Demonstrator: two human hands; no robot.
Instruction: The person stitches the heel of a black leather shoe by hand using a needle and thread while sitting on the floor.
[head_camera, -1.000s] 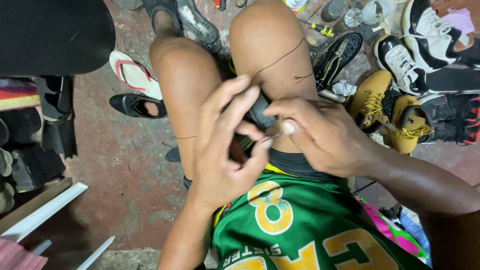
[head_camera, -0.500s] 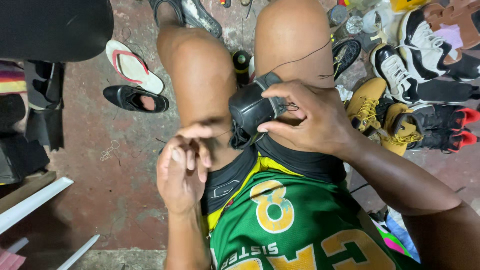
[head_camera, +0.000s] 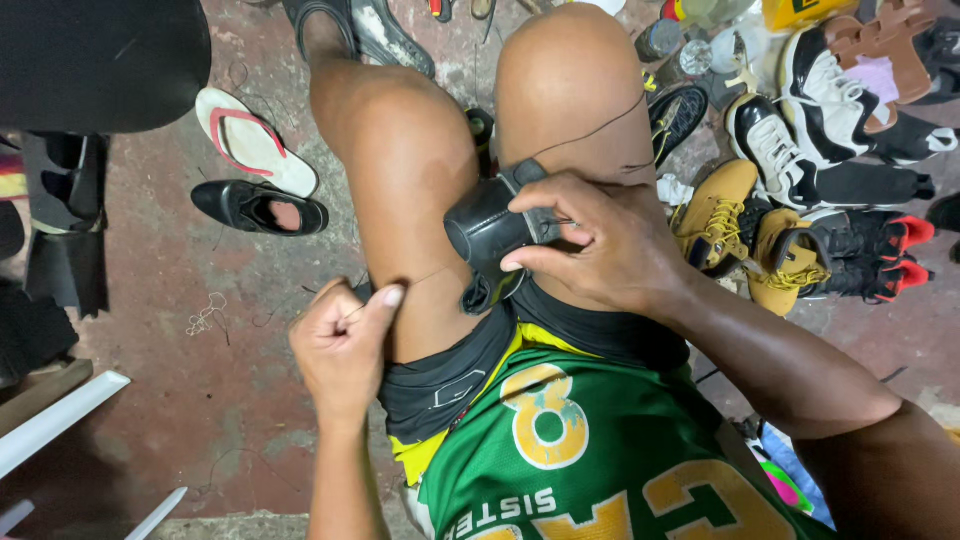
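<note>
While wedged between the two bare knees at the middle of the frame, sat a black shoe (head_camera: 492, 232), pinned there seemingly to keep it from shifting. Was gripped from the right by the right hand (head_camera: 600, 250), fingers curled over its upper edge and thumb beneath, closed firmly around the leather. Ran from the shoe toward the lower left a thin dark thread (head_camera: 425, 277), drawn taut across the thigh. Was pinched at its far end by the left hand (head_camera: 340, 345), balled into a fist left of centre with the thumb pressed against the forefinger, apparently to hold tension on the stitch. Trailed a second strand of thread over the right knee in the upper middle, slack rather than tight.

Outward from the lap, filled the lower middle of the frame a green jersey (head_camera: 600, 450) with yellow figures, above black shorts. Lay on the reddish concrete floor (head_camera: 180, 400) at upper left a white flip-flop (head_camera: 255, 140) with red straps, and just below it a black dress shoe (head_camera: 260, 208). Crowded the right side a pair of tan boots (head_camera: 745, 240), with black-and-white sneakers (head_camera: 800, 140) beyond them at upper right, close at reach. Leaned at lower left pale white strips (head_camera: 60, 420), purpose unclear.
</note>
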